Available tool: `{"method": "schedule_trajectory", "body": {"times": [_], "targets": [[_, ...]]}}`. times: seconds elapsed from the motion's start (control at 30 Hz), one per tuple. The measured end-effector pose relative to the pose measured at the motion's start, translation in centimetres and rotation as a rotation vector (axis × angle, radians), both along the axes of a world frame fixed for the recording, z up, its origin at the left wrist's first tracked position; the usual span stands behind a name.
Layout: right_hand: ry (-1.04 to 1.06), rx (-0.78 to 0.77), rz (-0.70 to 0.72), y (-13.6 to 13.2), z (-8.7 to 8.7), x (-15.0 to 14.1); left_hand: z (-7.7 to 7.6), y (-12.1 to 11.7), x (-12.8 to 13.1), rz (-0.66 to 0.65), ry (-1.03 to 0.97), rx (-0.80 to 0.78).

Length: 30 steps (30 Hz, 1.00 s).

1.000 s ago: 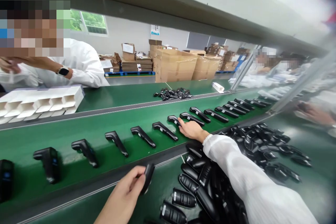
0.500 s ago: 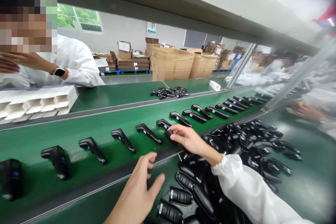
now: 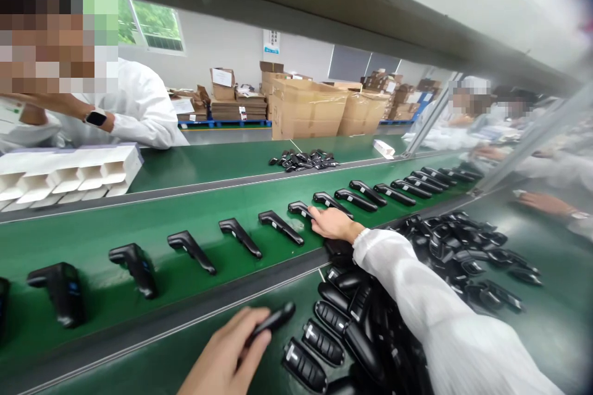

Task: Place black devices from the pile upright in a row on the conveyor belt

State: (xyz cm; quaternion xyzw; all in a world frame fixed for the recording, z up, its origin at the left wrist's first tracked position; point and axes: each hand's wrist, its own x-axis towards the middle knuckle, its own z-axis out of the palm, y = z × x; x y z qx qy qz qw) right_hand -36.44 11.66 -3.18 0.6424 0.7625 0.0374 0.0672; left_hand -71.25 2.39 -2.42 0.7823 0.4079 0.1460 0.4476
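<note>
My left hand (image 3: 231,345) pinches a slim black shell-like part (image 3: 277,318) above the green worktop at the lower centre. Farther off, my right hand (image 3: 334,223) reaches over the conveyor belt, its thumb and fingers closed at the handle of a black gun-shaped device (image 3: 300,208) that looks like an infrared thermometer. The fingers hide part of that handle. Several more such devices lie in a row along the belt, among them one device (image 3: 241,237) to the left. Below my right forearm spreads a heap of black parts, with a ridged black cover (image 3: 304,365) near its front.
White open cartons (image 3: 111,176) stand at the far left, before a co-worker in a white coat (image 3: 143,99). A small black pile (image 3: 306,160) lies beyond the belt. An overhead shelf (image 3: 324,12) and a metal post (image 3: 430,114) frame the view. Other workers sit at right.
My left hand, open before, now grips a black part. My right hand has moved slightly right and up to the device; the dark piece at its fingertips no longer shows. The belt's devices have shifted right.
</note>
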Motion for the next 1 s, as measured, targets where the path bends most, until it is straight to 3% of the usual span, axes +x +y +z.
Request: {"method": "schedule_trajectory", "body": {"times": [0.1,0.2,0.27,0.37,0.47,0.63,0.73,0.83,0.93,1.0], "targets": [[0.007,0.047,-0.062,-0.5,1.0,0.0,1.5,2.0,3.4,0.189,-0.252,-0.338],[0.244,0.185,-0.119,-2.6,3.1,-0.5,1.5,3.3,7.4,0.273,-0.445,-0.376],[0.639,0.187,-0.112,-4.5,4.4,-1.3,1.3,3.6,10.1,0.234,-0.499,-0.306],[1.231,0.053,-0.083,-7.1,5.4,-2.5,1.1,3.8,14.0,0.127,-0.391,-0.023],[1.492,0.145,-0.21,-8.5,5.6,-2.0,1.1,4.1,16.9,0.048,-0.249,0.215],[1.476,0.248,-0.518,-8.9,4.9,2.6,1.0,4.3,19.4,-0.169,-0.022,0.471],[1.442,0.224,-0.547,-9.2,3.9,4.2,0.9,3.9,19.6,-0.27,0.093,0.557],[1.146,0.09,-0.383,-10.1,3.5,4.1,1.1,3.6,18.1,-0.316,0.156,0.613],[0.659,-0.097,-0.119,-11.1,4.6,3.8,1.5,3.6,15.0,-0.34,0.167,0.601],[0.516,-0.168,-0.02,-11.2,5.5,3.9,1.7,3.8,12.8,-0.305,0.079,0.512]]}}
